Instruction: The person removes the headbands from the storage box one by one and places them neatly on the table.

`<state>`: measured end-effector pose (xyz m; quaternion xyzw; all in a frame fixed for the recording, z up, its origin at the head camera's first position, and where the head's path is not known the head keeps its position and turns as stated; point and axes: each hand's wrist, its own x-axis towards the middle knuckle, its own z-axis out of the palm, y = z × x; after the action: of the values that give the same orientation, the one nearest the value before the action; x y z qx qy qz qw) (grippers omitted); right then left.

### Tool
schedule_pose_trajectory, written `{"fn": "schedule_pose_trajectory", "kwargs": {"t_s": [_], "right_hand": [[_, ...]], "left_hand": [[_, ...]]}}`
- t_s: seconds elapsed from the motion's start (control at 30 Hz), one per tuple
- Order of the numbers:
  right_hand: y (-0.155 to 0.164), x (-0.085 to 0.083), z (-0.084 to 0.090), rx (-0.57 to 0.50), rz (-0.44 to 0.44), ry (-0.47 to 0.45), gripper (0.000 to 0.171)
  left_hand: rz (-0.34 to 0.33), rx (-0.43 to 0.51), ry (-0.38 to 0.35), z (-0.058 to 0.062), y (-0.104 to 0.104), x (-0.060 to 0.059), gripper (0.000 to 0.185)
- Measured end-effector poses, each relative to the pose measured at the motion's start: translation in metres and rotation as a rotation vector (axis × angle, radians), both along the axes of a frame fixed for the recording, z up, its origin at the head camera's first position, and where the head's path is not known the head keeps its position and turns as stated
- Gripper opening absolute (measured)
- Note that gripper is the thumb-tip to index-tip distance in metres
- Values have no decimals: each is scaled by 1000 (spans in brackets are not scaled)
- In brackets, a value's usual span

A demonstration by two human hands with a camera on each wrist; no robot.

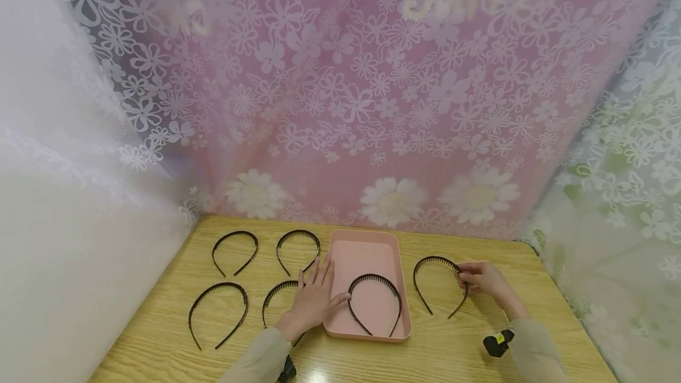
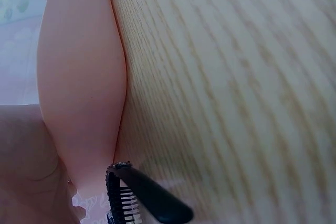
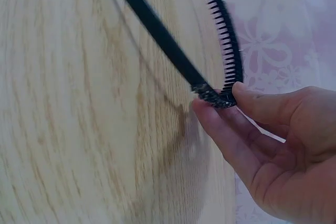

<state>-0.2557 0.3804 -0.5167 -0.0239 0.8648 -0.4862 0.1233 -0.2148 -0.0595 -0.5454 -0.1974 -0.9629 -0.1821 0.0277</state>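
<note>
My right hand (image 1: 483, 281) pinches the right side of a black toothed headband (image 1: 437, 257) over the table, right of a pink tray. In the right wrist view, thumb and fingers (image 3: 220, 135) grip this headband (image 3: 157, 35) near a speckled section, and it casts a shadow on the wood. My left hand (image 1: 311, 301) lies with fingers spread along the left rim of the pink tray (image 1: 367, 338), its thumb reaching over the edge. Another black headband (image 1: 373, 276) lies inside the tray's near half. A further headband (image 1: 276, 288) is partly hidden beneath the left hand.
Left of the tray, more black headbands lie on the wooden table (image 1: 165, 306), among them one at the far left (image 1: 235, 233), one near left (image 1: 217, 284) and one by the tray (image 1: 298, 232). A pink flowered curtain (image 1: 340, 105) hangs behind, with pale curtains at both sides.
</note>
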Motion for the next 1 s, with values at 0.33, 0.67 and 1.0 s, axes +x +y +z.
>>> {"fn": "schedule_pose_trajectory", "kwargs": {"t_s": [0.33,0.67,1.0], "right_hand": [[-2,0,-3,155,-75,44,36],[-3,-2,-7,211,-89,39,36],[-7,3,1,189,-86,123,41]], "left_hand": [[1,-6,23,-6,1,-2,86],[9,1,10,-3,1,-1,86],[9,-3,38,-9,0,-4,87]]}}
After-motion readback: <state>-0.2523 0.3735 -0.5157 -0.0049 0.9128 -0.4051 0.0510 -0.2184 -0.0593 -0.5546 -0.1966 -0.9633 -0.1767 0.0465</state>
